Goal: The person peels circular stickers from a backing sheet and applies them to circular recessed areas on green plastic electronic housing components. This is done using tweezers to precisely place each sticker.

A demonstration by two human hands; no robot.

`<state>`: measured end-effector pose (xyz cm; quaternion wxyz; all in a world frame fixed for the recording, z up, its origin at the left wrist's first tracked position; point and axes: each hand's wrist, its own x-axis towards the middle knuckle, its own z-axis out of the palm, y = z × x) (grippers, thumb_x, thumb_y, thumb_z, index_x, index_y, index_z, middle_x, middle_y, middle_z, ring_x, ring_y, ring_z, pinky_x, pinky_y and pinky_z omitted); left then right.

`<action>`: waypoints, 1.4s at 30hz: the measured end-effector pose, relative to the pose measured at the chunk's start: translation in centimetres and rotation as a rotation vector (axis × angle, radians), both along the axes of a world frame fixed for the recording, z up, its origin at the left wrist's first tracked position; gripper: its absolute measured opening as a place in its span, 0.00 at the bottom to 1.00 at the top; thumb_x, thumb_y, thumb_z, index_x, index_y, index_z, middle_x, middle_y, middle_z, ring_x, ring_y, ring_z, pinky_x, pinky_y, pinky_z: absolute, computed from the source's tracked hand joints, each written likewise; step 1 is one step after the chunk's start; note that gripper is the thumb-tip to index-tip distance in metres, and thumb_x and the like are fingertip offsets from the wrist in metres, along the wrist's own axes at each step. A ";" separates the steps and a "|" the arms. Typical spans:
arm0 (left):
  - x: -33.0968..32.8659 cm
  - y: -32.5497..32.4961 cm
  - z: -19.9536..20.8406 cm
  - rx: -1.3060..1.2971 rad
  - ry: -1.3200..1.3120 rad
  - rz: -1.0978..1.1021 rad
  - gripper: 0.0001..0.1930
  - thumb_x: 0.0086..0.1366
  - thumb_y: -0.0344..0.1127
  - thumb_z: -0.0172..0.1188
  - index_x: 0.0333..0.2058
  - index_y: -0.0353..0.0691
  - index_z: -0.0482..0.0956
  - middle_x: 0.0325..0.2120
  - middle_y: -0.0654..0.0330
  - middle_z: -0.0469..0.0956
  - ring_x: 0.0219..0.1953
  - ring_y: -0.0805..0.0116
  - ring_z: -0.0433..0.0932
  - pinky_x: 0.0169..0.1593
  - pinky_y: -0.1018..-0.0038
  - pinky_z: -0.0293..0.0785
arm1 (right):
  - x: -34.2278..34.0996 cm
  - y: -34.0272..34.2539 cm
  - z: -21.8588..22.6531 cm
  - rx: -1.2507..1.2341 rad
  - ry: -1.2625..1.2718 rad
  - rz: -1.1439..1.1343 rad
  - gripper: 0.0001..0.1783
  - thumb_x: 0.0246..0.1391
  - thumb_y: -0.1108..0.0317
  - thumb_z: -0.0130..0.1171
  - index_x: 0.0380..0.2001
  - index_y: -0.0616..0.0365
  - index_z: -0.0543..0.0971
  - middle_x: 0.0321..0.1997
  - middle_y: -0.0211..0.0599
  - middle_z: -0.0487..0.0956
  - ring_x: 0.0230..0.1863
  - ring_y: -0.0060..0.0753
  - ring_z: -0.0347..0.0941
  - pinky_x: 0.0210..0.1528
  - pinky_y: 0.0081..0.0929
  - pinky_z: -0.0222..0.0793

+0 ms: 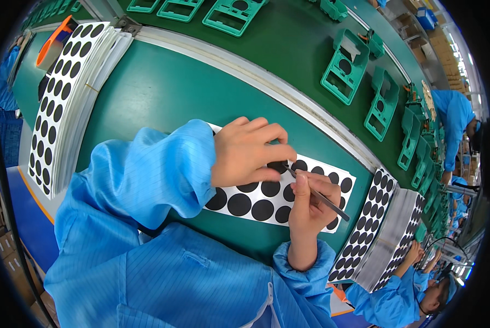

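A white sheet of round black stickers [263, 210] lies on the green work surface in front of me. My left hand [250, 150] rests over its far-left part, fingers bent, with thumb and index finger apart on either side of one black dot [278, 167]. My right hand [313, 205] grips a pair of thin metal tweezers [332, 206] like a pen. The tweezers' tip is at that dot, close to my left index fingertip. Whether the dot is lifted off the sheet cannot be made out. My left palm and forearm hide part of the sheet.
Stacks of similar sticker sheets stand at the left [64, 109] and right [384, 235]. An orange tape dispenser [56, 41] is at the far left. Beyond a metal rail [212, 60], green plastic housings [346, 66] lie on a green belt. Co-workers in blue [453, 120] are at the right.
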<state>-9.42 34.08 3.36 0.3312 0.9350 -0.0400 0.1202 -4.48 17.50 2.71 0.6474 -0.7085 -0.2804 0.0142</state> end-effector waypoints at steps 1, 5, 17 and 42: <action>-0.1 0.3 0.3 0.014 0.005 -0.045 0.14 0.44 0.41 0.62 0.32 0.49 0.74 0.34 0.68 0.68 0.36 0.70 0.67 0.37 0.73 0.63 | 0.0 0.1 0.1 0.006 0.011 -0.004 0.08 0.44 0.81 0.55 0.25 0.62 0.66 0.27 0.46 0.75 0.21 0.19 0.69 0.21 0.12 0.63; 0.0 0.9 0.2 0.010 0.061 -0.084 0.18 0.40 0.44 0.65 0.33 0.51 0.74 0.38 0.66 0.68 0.39 0.69 0.67 0.38 0.73 0.62 | -0.2 0.0 0.9 -0.007 -0.045 0.024 0.09 0.44 0.82 0.54 0.26 0.63 0.65 0.27 0.49 0.74 0.22 0.21 0.70 0.22 0.13 0.66; 0.1 5.1 2.5 -0.005 0.107 -0.166 0.29 0.48 0.46 0.60 0.49 0.47 0.64 0.48 0.49 0.59 0.49 0.51 0.59 0.50 0.61 0.56 | 1.4 -0.6 2.3 0.291 0.470 -0.138 0.06 0.53 0.70 0.47 0.24 0.56 0.64 0.22 0.32 0.70 0.18 0.12 0.58 0.21 0.11 0.62; 11.9 24.5 -1.4 0.515 -0.183 0.830 0.17 0.52 0.37 0.52 0.44 0.53 0.71 0.41 0.52 0.69 0.41 0.51 0.69 0.47 0.63 0.65 | 0.5 1.9 1.5 0.285 0.614 -0.166 0.09 0.49 0.73 0.52 0.26 0.60 0.62 0.21 0.39 0.71 0.17 0.17 0.63 0.19 0.16 0.68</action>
